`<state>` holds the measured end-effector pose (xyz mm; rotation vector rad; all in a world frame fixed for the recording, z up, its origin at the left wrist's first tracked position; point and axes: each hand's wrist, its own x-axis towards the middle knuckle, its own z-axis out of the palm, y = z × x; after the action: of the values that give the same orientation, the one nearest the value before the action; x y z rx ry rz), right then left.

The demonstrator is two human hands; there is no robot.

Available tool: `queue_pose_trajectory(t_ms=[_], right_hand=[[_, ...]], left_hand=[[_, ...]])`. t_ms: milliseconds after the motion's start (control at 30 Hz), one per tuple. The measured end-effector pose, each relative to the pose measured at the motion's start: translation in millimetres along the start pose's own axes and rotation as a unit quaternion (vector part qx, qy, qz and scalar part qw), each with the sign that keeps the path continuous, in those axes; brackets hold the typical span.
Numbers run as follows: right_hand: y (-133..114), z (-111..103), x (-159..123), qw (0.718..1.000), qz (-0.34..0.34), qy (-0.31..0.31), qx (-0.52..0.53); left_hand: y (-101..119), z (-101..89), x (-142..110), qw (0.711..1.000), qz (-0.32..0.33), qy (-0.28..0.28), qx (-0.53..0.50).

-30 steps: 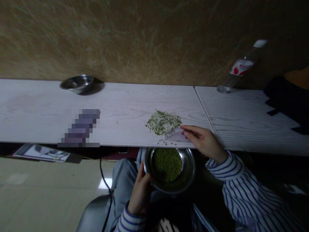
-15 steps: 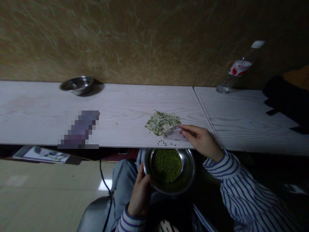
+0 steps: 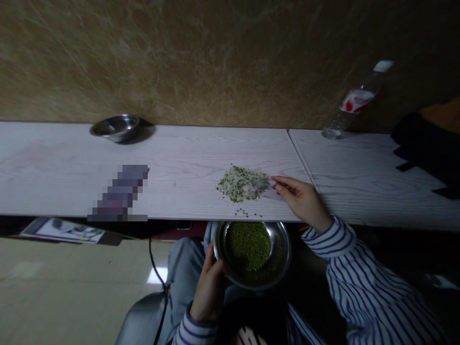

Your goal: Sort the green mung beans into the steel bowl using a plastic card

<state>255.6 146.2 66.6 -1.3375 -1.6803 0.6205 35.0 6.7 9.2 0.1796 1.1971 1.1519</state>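
My left hand (image 3: 209, 287) grips the rim of a steel bowl (image 3: 280, 258) full of green beans, held below the table's near edge over my lap. My right hand (image 3: 301, 200) is closed on a small clear plastic scraper (image 3: 266, 188) that lies flat on the white table (image 3: 187, 167). The scraper's edge touches the right side of a pile of mixed green beans and white grains (image 3: 240, 183). A few loose beans (image 3: 244, 211) lie near the table edge, just above the bowl.
An empty steel bowl (image 3: 115, 126) stands at the table's back left by the brown wall. A plastic water bottle (image 3: 355, 101) leans at the back right. Dark clothing (image 3: 427, 148) lies at far right. A blurred flat object (image 3: 120, 192) rests front left.
My right hand has carried the scraper away from the table edge, up and back to the pile's right side. The bowl in my left hand stays in place.
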Motion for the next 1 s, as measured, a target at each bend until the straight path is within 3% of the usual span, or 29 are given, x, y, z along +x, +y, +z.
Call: queue_pose_trajectory(t_ms=[267, 1000], right_hand=[[-8, -1, -7, 0.999, -0.013, -0.043, -0.001], [-3, -5, -17, 0.999, 0.000, -0.037, -0.012]], left_hand=[[3, 4.1, -4, 1.000, 0.003, -0.005, 0.008], [-1, 1.2, 0, 1.000, -0.003, -0.008, 0.009]])
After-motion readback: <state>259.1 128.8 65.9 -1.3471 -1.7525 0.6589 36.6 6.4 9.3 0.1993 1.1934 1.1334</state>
